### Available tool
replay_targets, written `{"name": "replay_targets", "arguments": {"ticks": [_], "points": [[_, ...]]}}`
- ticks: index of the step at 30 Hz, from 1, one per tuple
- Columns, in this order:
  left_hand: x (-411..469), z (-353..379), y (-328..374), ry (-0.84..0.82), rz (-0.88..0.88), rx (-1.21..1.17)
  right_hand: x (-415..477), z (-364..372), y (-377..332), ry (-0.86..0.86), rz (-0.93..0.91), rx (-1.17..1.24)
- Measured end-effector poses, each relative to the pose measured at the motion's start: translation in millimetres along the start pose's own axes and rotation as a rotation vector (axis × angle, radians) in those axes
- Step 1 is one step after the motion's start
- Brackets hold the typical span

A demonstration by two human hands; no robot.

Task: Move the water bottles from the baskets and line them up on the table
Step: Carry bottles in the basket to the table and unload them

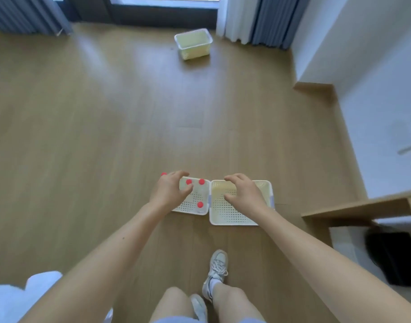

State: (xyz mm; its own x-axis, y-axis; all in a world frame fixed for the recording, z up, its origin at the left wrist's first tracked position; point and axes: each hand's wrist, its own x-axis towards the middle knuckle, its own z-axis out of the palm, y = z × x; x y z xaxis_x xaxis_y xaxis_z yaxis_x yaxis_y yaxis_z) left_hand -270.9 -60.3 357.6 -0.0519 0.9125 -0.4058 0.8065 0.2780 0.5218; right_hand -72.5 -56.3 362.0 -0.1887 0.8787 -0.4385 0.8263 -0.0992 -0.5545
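I stand on a pale wooden plank floor [106,136], which runs ahead of my hands to a dark window frame [162,15] with blue-grey curtains [269,19] on either side.

Under my left hand [170,190] sits a white perforated plastic basket [192,207]. It touches a cream perforated plastic basket [234,217] under my right hand [243,194]. Both are on the floor.

The clear water bottles with red caps [200,204] stand upright in the white basket. Three caps show just right of my left hand. A fourth red cap [163,174] peeks out beyond my left knuckles, and I cannot tell whether it is inside the rim.

My left fingers curl over the far left part of that basket, and I cannot tell whether they grip anything. My right hand hovers with fingers spread and loosely bent, holding nothing.

Off to the right of my right hand, a white wall [374,89] closes that side, and the edge of a light wooden counter [362,203] juts in with a black bag [395,257] below it. Far ahead of my hands, near the window, stands a pale yellow plastic basket [194,44]. Left of my left hand the floor runs wide. My grey sneaker [217,264] is planted behind the baskets.
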Motion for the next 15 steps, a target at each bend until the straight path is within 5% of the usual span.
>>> {"name": "replay_targets", "arguments": {"ticks": [8, 15], "points": [[85.2, 93.0, -117.2, -0.059, -0.179, -0.051, 119.1, 130.7, 34.8, -0.085, 0.003, 0.032], [214.6, 231.8, -207.8, -0.065, -0.047, -0.001, 253.3, 269.4, 127.8, 0.054, 0.034, 0.041]]}}
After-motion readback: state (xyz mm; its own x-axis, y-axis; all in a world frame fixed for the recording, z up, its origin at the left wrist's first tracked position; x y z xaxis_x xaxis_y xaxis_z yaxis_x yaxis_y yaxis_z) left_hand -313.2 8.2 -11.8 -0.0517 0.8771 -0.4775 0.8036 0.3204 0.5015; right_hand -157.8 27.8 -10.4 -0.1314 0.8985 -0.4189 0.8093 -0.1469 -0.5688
